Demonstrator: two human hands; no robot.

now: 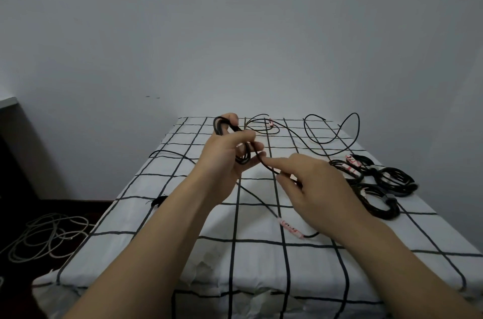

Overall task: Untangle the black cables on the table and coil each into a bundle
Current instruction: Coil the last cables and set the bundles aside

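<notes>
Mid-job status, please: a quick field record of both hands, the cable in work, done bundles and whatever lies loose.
left hand: grips a partly wound coil, held above the table
right hand: pinches the strand trailing from it
done bundles: several, grouped on the table's right
loose cables: sprawled at the far end
floor: grey cables, left

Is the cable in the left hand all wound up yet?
Not fully. The left hand holds several loops of the black cable, but a loose strand runs through the right hand onto the table.
</notes>
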